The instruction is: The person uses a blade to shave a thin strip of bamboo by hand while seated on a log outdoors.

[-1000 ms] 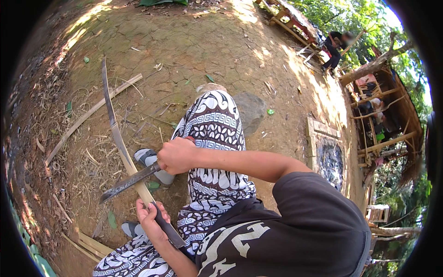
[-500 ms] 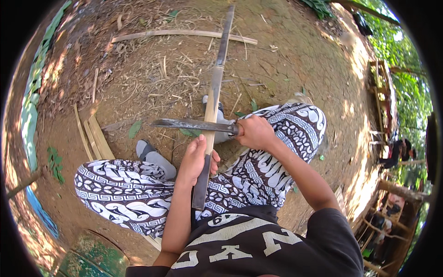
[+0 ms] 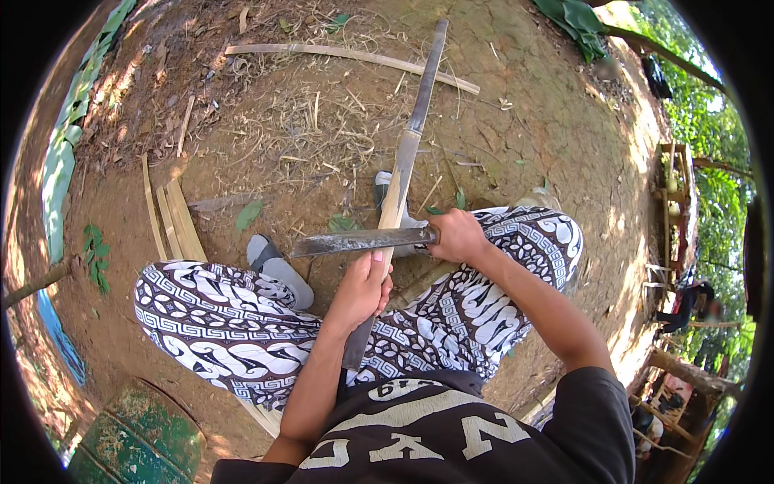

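Observation:
A long bamboo slat [image 3: 396, 189], dark at both ends and pale where its skin is scraped off, slants from my lap out over the ground. My left hand [image 3: 359, 292] is wrapped round its lower part, thumb along the top. In my right hand [image 3: 459, 237] is the handle of a machete [image 3: 359, 241], mostly hidden by my fingers. Its broad, scuffed blade points left and lies across the pale stretch of the slat, just beyond my left thumb. Whether the edge bites into the bamboo I cannot tell.
Thin bamboo shavings [image 3: 318, 133] litter the dirt ahead. A pale bamboo strip [image 3: 347, 54] lies crosswise at the far side, passing by the slat's end. Several cut slats [image 3: 185, 222] lie beyond my left knee. A worn green board [image 3: 145, 436] is at the lower left.
The view has shifted a little. The slat leans more to the right, and the machete blade shows more of its flat face. Both hands keep their holds.

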`<state>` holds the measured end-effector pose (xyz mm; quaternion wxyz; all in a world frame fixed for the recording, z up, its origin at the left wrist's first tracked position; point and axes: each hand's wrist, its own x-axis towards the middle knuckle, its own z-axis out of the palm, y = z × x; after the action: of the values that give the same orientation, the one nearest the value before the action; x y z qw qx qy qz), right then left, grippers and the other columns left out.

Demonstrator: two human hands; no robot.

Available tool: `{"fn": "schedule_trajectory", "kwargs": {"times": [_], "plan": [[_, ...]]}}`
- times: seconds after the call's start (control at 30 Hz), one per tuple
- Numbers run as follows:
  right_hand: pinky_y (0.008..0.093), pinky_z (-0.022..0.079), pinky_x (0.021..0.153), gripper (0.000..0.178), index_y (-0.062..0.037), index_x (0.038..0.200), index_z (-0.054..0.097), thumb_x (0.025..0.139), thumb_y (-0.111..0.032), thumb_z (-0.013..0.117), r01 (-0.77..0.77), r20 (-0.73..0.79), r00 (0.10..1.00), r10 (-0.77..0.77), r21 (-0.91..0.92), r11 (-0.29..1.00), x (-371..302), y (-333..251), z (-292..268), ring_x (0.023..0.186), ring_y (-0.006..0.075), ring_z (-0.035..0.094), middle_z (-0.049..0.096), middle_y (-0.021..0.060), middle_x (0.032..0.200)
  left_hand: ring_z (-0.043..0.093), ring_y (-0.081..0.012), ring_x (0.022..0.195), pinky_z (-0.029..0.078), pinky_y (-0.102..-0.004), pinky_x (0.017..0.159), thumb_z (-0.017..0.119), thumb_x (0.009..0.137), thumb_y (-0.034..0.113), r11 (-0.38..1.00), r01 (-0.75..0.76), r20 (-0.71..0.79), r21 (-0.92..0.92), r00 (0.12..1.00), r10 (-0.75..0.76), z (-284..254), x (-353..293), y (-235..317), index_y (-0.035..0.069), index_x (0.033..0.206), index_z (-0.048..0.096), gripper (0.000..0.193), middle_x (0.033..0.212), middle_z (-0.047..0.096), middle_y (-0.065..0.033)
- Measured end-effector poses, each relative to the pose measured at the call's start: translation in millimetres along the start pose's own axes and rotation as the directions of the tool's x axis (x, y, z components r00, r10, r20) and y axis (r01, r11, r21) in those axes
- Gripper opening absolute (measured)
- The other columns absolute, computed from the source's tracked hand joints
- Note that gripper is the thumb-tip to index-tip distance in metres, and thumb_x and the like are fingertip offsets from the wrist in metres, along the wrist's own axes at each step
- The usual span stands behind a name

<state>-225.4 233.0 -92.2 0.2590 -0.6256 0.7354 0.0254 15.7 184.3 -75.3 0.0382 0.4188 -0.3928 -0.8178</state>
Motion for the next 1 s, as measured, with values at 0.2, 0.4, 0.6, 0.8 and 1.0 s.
{"fn": "schedule_trajectory", "kwargs": {"times": [0.2, 0.4, 0.6, 0.8, 1.0], "plan": [[0.0462, 0.057, 0.073, 0.021, -0.008, 0.081, 0.071, 0.069, -0.025, 0.068, 0.002, -0.01, 1.0, -0.003, -0.09, 0.996, 23, 13, 13, 0.075, 0.0373, 0.069, 0.068, 0.0198, 0.074, 0.04, -0.006, 0.044, 0.035, -0.0223, 0.039, 0.031, 0.108, 0.041, 0.999, -0.006, -0.033, 0.038, 0.999, 0.007, -4, 5, -2, 0.002, 0.1, 0.046, 0.042, 0.064, 0.044, 0.0008], [0.0509, 0.055, 0.082, 0.04, 0.0068, 0.095, 0.069, 0.092, -0.029, 0.054, -0.633, -0.19, 0.706, 0.683, 0.265, 0.728, 69, 101, -36, 0.093, 0.0464, 0.067, 0.068, 0.0309, 0.097, 0.041, -0.0079, 0.042, 0.037, -0.0244, 0.038, 0.032, 0.108, 0.038, 0.999, 0.015, 0.075, -0.043, 0.997, -0.012, 0, -12, 7, 0.002, 0.102, 0.047, 0.04, 0.064, 0.045, -0.0002], [0.0522, 0.053, 0.083, 0.036, 0.0018, 0.089, 0.07, 0.089, -0.029, 0.053, -0.495, -0.184, 0.835, 0.518, 0.157, 0.854, 60, 36, -46, 0.089, 0.049, 0.065, 0.067, 0.031, 0.09, 0.055, -0.0145, 0.046, 0.047, -0.0282, 0.042, 0.032, 0.108, 0.039, 0.994, 0.024, 0.134, -0.111, 0.991, -0.009, -5, -2, 6, 0.0, 0.105, 0.049, 0.042, 0.068, 0.056, -0.0055], [0.0519, 0.054, 0.075, 0.025, -0.0017, 0.079, 0.067, 0.08, -0.024, 0.056, -0.22, -0.034, 0.974, 0.223, 0.061, 0.973, 17, -13, -45, 0.074, 0.0467, 0.064, 0.065, 0.0272, 0.075, 0.058, -0.0148, 0.051, 0.05, -0.0285, 0.046, 0.032, 0.108, 0.04, 0.988, -0.027, 0.027, -0.152, 0.999, 0.031, -6, 13, -3, -0.001, 0.105, 0.051, 0.045, 0.071, 0.058, -0.0068], [0.0521, 0.053, 0.073, 0.022, -0.0013, 0.076, 0.065, 0.075, -0.023, 0.061, -0.146, -0.057, 0.987, 0.153, 0.102, 0.984, 7, -13, -25, 0.073, 0.0452, 0.064, 0.065, 0.0258, 0.073, 0.047, -0.0096, 0.042, 0.04, -0.0248, 0.038, 0.033, 0.107, 0.044, 0.99, 0.052, 0.013, -0.13, 0.999, -0.051, 1, 10, 14, 0.0, 0.102, 0.052, 0.048, 0.066, 0.051, -0.0023]]}}
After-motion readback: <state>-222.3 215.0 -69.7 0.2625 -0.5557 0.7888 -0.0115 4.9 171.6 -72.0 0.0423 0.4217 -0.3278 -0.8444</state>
